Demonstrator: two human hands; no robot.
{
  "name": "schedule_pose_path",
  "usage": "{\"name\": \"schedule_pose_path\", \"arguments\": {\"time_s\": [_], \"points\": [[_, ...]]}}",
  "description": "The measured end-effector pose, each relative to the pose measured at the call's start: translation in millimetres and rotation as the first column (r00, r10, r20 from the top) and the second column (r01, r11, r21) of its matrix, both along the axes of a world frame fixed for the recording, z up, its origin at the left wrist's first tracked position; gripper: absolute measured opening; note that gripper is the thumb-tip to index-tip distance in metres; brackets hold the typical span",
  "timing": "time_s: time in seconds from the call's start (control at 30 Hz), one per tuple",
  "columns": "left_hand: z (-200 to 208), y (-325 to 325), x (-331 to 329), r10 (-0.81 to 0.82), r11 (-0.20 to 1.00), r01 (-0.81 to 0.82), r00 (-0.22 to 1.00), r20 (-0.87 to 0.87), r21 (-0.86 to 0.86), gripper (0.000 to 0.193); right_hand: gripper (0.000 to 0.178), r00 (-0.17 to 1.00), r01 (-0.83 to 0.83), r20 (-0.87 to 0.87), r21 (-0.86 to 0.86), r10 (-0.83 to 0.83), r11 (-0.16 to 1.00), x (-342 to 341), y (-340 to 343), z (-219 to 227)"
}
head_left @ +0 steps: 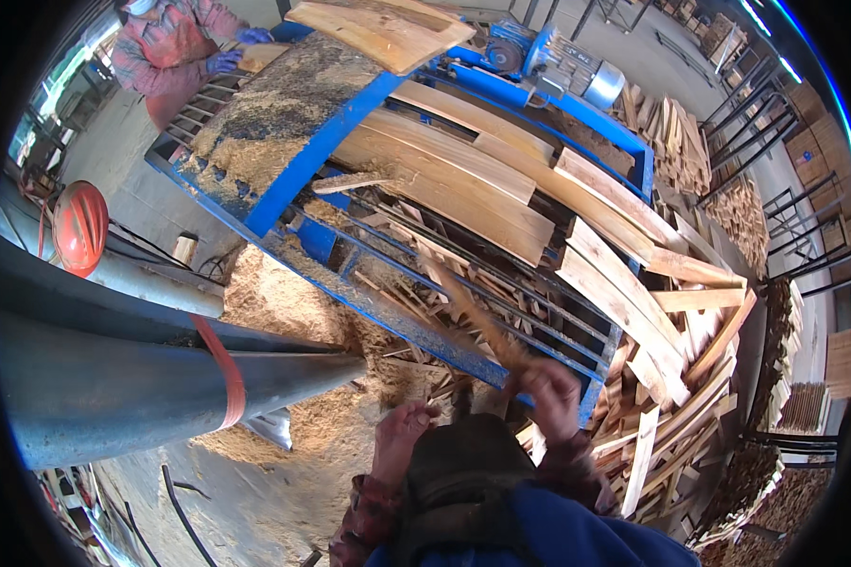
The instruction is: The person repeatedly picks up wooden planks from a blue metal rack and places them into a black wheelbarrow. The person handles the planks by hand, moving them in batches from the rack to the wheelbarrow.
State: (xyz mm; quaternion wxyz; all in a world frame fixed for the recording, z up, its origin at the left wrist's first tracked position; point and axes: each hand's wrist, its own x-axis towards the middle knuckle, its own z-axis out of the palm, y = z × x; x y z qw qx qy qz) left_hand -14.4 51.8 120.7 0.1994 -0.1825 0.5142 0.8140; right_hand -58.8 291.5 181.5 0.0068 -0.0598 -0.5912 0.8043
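Note:
My right hand (550, 392) is closed round the near end of a wooden strip (477, 317), which is smeared by motion. The strip slants forward and left over the blue machine frame (402, 326) and its metal rails. Close to my body, left of the cap brim, my left hand (407, 430) has its fingers curled in. Whether anything is inside them I cannot make out. Beyond the strip, wide sawn boards (454, 194) lie across the frame, with broken wood offcuts caught among the rails.
A large grey pipe (142, 378) with an orange band runs in from the left. Sawdust (265, 293) is heaped beneath the frame. Loose wood slats (671, 406) pile up on the right. Across the machine stands a co-worker (170, 52) in blue gloves. A motor (567, 71) sits at the back.

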Motion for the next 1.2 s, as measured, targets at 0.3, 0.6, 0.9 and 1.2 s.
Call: {"name": "schedule_pose_path", "arguments": {"time_s": [0.3, 0.6, 0.9, 1.2], "points": [[-6, 20, 23, 0.236, 0.801, -0.333, 0.939, 0.248, 0.498, 0.059, 0.035, 0.855, -0.318, -0.067, 0.716, 0.514, 0.622, 71, -50, -20], [-41, -17, 44, 0.214, 0.82, -0.412, 0.865, 0.453, 0.397, 0.047, 0.04, 0.729, -0.45, -0.032, 0.729, 0.683, 0.515, 95, -70, -47], [-61, -42, 30, 0.078, 0.903, -0.266, 0.873, 0.481, 0.337, 0.035, 0.049, 0.745, -0.591, 0.207, 0.645, 0.635, 0.483, 117, -86, -38], [-68, -67, 24, -0.126, 0.93, -0.064, 0.869, 0.479, 0.361, 0.027, 0.046, 0.956, -0.291, 0.244, 0.751, 0.16, 0.592, 121, -41, -43]]}}
